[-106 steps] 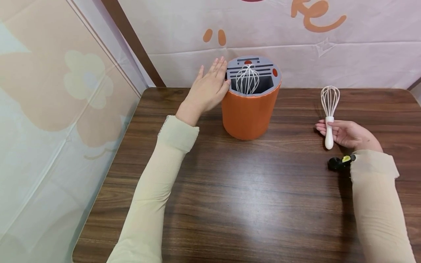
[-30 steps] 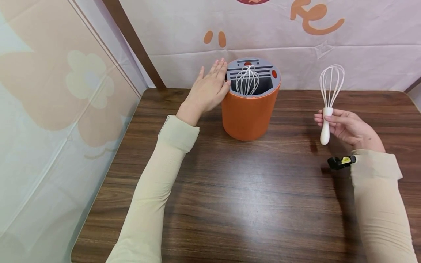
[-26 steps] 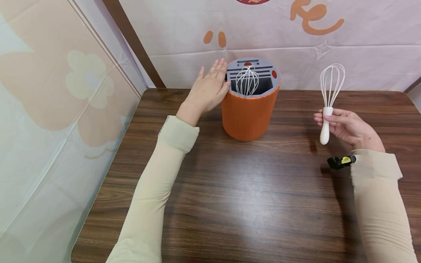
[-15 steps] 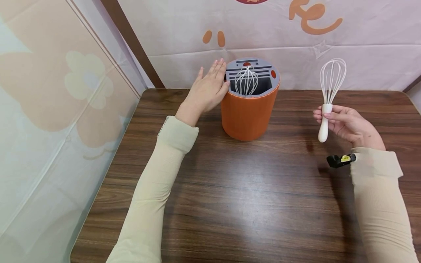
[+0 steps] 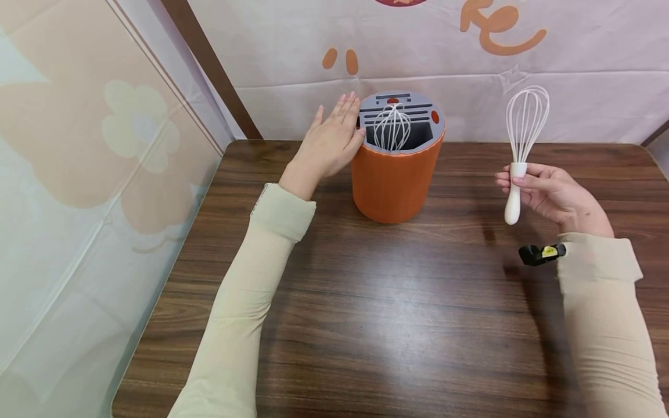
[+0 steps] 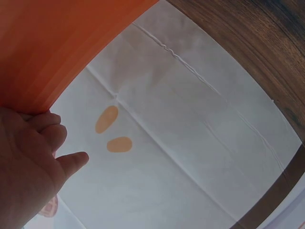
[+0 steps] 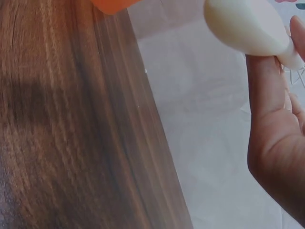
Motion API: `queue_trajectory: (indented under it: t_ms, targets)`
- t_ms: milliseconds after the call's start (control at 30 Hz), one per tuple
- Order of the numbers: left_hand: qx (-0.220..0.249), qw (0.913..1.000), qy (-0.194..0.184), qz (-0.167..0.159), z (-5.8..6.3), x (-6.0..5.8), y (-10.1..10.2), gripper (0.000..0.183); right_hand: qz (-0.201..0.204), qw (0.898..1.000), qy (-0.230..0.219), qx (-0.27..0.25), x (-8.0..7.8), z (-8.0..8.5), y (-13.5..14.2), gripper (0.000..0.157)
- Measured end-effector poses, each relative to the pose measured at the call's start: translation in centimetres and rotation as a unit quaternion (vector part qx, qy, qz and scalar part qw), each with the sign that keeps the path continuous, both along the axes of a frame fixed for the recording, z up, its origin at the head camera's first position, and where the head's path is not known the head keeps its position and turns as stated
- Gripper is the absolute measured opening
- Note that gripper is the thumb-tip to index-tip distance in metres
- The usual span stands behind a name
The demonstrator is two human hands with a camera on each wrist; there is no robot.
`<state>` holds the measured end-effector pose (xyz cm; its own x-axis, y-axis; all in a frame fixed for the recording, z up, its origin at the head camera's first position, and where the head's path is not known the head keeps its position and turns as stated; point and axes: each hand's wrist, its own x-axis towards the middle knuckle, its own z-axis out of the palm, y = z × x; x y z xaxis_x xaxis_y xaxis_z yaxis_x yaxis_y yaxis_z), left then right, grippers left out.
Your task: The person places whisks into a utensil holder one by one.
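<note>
In the head view my right hand (image 5: 554,188) pinches a white whisk (image 5: 514,200) by its handle, thumb in front and fingers behind. Its wire loops point up, and a shadow falls on the table below it. The rounded handle end (image 7: 245,24) looms large in the right wrist view. My left hand (image 5: 329,142), fingers straight, rests against the left side of an orange utensil holder (image 5: 394,186) with a grey slotted top. The left wrist view shows those fingers along the orange wall (image 6: 62,43). Another white whisk (image 5: 392,128) stands in the holder's large front compartment, wires up, handle hidden.
A brown wood-grain table (image 5: 397,325) lies under both arms. Behind it hangs a pale printed cloth (image 5: 428,52), with another printed cloth (image 5: 104,191) along the left side. A black wrist device (image 5: 540,254) sticks out from the right cuff.
My right hand has raised the whisk off the table, and its loops now stand higher against the back cloth. The left hand and the holder have stayed in place.
</note>
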<state>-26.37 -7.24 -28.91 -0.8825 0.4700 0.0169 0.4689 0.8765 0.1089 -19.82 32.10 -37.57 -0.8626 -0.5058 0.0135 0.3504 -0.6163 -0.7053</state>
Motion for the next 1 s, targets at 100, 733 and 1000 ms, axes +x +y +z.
queue_trajectory:
  t_ms: [100,733,1000]
  targets:
    - [-0.001,1.0000,0.000,0.000,0.0,0.0,0.0,0.061,0.001,1.000,0.005,0.005,0.0,0.3,-0.2,0.032]
    - [0.002,1.0000,0.002,0.000,0.1,0.0,0.0,0.061,0.008,1.000,0.017,0.004,-0.5,1.7,-1.1,0.033]
    - [0.002,1.0000,0.001,-0.001,0.1,-0.1,0.0,0.061,0.013,0.999,0.042,0.009,-0.6,2.6,-1.6,0.034]
